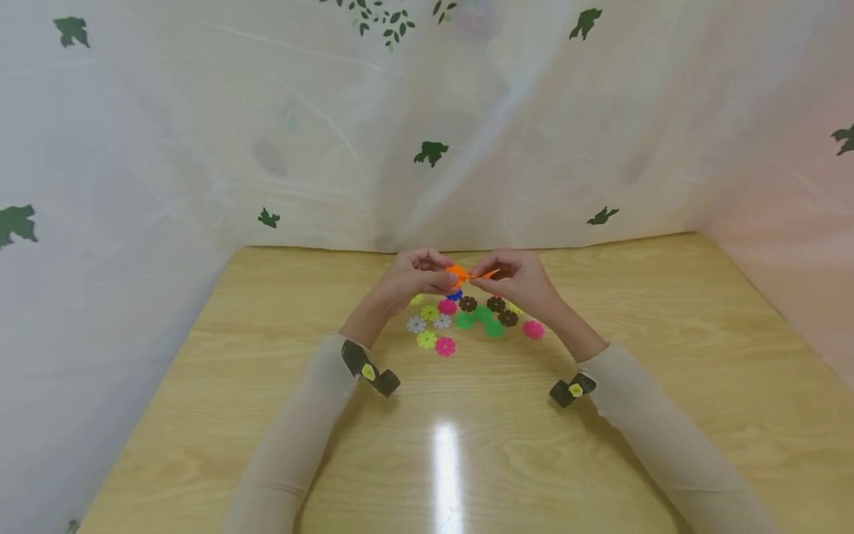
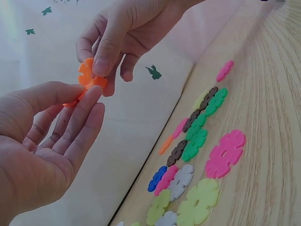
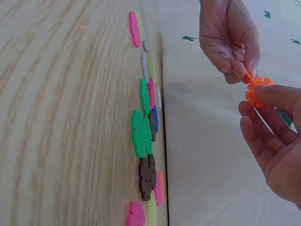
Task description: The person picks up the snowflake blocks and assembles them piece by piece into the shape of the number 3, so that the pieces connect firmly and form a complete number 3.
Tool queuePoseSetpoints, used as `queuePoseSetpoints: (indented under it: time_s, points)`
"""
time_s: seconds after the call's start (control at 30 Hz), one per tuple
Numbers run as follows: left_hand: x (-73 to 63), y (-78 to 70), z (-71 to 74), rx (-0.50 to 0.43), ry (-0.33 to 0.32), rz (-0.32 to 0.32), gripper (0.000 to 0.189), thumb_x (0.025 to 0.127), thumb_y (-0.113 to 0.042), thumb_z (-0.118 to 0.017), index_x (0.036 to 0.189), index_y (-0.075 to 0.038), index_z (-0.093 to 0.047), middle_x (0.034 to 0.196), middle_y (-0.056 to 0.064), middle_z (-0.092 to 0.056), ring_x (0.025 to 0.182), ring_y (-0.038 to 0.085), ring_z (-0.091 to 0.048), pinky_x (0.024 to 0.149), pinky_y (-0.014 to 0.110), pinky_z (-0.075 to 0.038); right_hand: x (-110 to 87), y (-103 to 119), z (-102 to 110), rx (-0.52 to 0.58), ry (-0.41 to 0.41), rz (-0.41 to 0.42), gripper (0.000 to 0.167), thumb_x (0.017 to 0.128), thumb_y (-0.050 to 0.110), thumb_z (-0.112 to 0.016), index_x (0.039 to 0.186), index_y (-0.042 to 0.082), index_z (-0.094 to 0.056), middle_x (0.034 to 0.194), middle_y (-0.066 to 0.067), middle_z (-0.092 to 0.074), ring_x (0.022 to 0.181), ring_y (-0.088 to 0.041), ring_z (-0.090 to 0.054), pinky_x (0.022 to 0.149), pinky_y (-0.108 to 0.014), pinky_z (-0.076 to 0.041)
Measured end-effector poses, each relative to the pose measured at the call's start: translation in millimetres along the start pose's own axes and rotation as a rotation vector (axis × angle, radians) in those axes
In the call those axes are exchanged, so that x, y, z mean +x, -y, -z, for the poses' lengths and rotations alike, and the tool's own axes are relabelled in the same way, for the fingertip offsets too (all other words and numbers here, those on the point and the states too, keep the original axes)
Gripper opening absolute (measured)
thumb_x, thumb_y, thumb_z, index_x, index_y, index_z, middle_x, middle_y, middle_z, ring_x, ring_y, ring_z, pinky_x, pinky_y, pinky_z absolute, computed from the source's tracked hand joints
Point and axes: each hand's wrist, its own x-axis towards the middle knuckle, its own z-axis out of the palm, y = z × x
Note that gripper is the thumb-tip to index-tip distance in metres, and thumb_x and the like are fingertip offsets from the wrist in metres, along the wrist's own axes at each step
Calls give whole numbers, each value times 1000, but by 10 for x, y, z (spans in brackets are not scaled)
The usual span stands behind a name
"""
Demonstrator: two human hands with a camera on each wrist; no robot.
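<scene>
Above the far part of the table, my left hand pinches an orange snowflake disc between thumb and fingers. A second orange snowflake disc is pinched in my right hand, thumb flat on its face in the right wrist view. The two notched discs meet at their edges, set at an angle to each other. Fingertips hide part of both. In the left wrist view, my right hand comes in from above and my left hand from below.
Below the hands, loose snowflake discs lie on the wooden table: several green, brown, pink, yellow and white, plus a blue one. A leaf-patterned cloth hangs behind the far edge.
</scene>
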Motion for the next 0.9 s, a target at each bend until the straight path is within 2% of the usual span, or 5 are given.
queuePoseSetpoints:
  time_s: [0.3,0.53,0.63,0.77,0.9]
  points:
    - [16,57,-30,27,2,29,15,93,5,-68,104,-4,-66,88,2,-74,77,17,-75,77,31,-64,6,-53,105,-53,86,-58,11,89,2,-77,99,-1,-75,101,-18,-73,87,-11,-68,75,-23,-61]
    - [36,82,-4,23,-12,19,15,92,6,-68,106,-2,-66,86,0,-74,76,15,-75,74,29,-64,30,-110,224,-160,183,-120,26,91,8,-77,113,-2,-71,108,-18,-73,94,-18,-70,81,-22,-59]
    - [38,87,23,22,-23,23,15,93,5,-68,106,-3,-65,86,0,-74,77,15,-75,75,31,-64,52,-129,293,-206,256,-143,28,91,9,-77,115,-4,-69,103,-16,-74,91,-21,-71,79,-22,-58]
    - [47,92,50,39,-34,27,15,93,4,-68,106,-4,-65,87,1,-73,79,15,-75,81,36,-64,51,-138,355,-256,389,-173,22,90,9,-77,105,-5,-71,92,-13,-74,85,-22,-70,77,-24,-59]
    - [70,107,64,51,-47,42,15,94,3,-68,107,-3,-65,89,2,-72,81,15,-73,89,44,-62,0,-180,336,-302,517,-248,17,89,10,-77,100,-2,-72,89,-10,-72,80,-18,-66,73,-27,-57]
